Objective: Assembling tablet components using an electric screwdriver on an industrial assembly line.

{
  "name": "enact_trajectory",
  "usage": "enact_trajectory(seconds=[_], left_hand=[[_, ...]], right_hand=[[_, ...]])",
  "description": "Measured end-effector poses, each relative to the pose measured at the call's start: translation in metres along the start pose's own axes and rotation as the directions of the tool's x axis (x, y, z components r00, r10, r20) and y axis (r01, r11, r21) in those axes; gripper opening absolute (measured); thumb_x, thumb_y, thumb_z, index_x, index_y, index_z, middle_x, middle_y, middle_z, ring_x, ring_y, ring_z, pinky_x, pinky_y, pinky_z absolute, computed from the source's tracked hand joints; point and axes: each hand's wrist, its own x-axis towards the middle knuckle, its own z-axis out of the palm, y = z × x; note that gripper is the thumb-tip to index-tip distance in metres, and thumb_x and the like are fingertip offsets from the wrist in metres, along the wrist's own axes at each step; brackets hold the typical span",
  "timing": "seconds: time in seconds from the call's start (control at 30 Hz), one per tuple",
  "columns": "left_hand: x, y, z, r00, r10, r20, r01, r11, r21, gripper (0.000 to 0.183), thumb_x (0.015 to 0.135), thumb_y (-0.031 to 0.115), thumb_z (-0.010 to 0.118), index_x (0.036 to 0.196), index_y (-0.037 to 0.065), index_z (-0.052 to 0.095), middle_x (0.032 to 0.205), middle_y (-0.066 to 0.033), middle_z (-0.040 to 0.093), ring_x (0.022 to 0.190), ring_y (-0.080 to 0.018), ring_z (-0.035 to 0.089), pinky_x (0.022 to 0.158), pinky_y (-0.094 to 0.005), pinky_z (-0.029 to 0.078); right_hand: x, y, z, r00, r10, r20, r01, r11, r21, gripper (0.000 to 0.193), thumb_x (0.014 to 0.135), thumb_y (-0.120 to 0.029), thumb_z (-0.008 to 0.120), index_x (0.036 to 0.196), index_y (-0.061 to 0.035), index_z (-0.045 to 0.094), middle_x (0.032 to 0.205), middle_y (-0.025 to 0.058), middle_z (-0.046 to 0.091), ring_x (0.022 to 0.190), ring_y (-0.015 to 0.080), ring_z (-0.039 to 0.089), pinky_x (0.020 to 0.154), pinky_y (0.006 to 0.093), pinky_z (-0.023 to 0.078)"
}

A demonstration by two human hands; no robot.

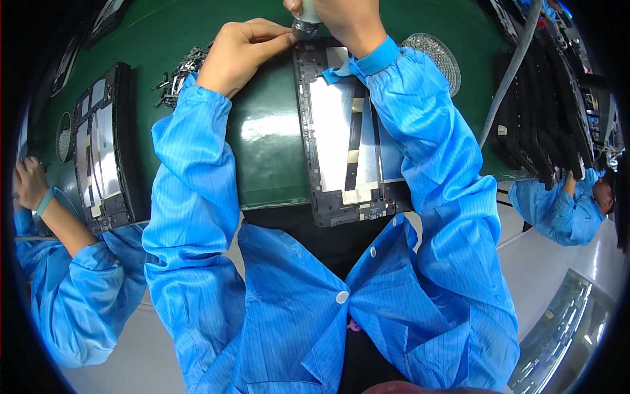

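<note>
In front of me lies an opened tablet-like device (pixel 331 125), with a black frame, silver plates and a dark strip down its middle. My right hand (pixel 348 16) grips a pale green tool with a metal collar, apparently a power screwdriver (pixel 306 26), over the device's far left corner. My left hand (pixel 246 51) reaches to that same corner, thumb and forefinger pinched beside the collar. Whatever those fingertips hold is too small to make out. The screwdriver's upper end is cut off by the picture's edge.
Small dark metal parts (pixel 180 77) lie heaped by my left sleeve. A round clear dish (pixel 434 59) of small pieces stands beyond my right forearm. Another opened device (pixel 102 148) lies left, near a co-worker's hand (pixel 29 182). Dark panels (pixel 541 111) stand stacked right, behind a grey cable (pixel 512 72).
</note>
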Motion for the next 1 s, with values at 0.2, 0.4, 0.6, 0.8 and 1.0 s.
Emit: enact_trajectory(seconds=[0.2,0.4,0.6,0.8,1.0], left_hand=[[0.001,0.003,-0.002,0.999,-0.033,-0.007,0.033,0.999,0.002,0.018,0.088,0.005,0.068,0.100,-0.009,0.070,0.096,-0.0063,0.069,0.088,-0.0131,0.063,0.081,-0.0251,0.049],[0.007,-0.001,-0.002,0.994,-0.110,-0.005,0.110,0.992,-0.065,0.023,0.087,0.011,0.072,0.105,-0.005,0.073,0.094,-0.0109,0.073,0.087,-0.0155,0.067,0.082,-0.0270,0.053],[0.005,0.015,-0.010,0.983,-0.029,-0.183,0.026,1.000,-0.017,0.024,0.090,0.009,0.069,0.110,-0.005,0.068,0.097,-0.0123,0.073,0.089,-0.0163,0.068,0.083,-0.0294,0.054],[-0.112,0.113,0.045,0.962,0.219,-0.162,-0.107,0.852,0.512,0.056,0.071,0.028,0.083,0.114,0.000,0.060,0.120,-0.0240,0.058,0.111,-0.0436,0.057,0.097,-0.0493,0.046],[-0.173,0.101,0.106,0.998,0.058,0.040,-0.070,0.761,0.644,0.091,0.066,0.047,0.086,0.142,0.010,0.051,0.147,-0.0315,0.036,0.133,-0.0580,0.035,0.110,-0.0628,0.033]], right_hand=[[0.005,0.008,0.000,0.993,-0.016,0.114,0.029,0.993,-0.116,0.020,0.090,-0.011,0.064,0.074,0.0007,0.063,0.057,0.0032,0.059,0.045,0.0099,0.056,0.042,0.0254,0.042],[0.007,0.006,0.001,0.998,-0.009,0.066,0.016,0.994,-0.104,0.018,0.091,-0.010,0.063,0.076,0.0009,0.063,0.059,0.0032,0.060,0.047,0.0098,0.057,0.043,0.0250,0.042],[0.008,0.009,-0.001,0.996,-0.039,0.077,0.052,0.984,-0.171,0.016,0.088,-0.016,0.068,0.089,-0.0005,0.070,0.067,0.0067,0.067,0.051,0.0111,0.060,0.046,0.0256,0.046],[0.000,-0.008,-0.017,0.999,0.038,0.010,-0.038,0.999,-0.006,0.027,0.089,-0.022,0.073,0.102,0.0009,0.067,0.077,0.0096,0.069,0.055,0.0131,0.065,0.048,0.0261,0.052],[0.011,-0.069,-0.080,0.988,-0.062,-0.145,0.032,0.980,-0.199,0.027,0.088,-0.020,0.073,0.101,0.0032,0.068,0.077,0.0134,0.071,0.057,0.0147,0.065,0.054,0.0286,0.053]])
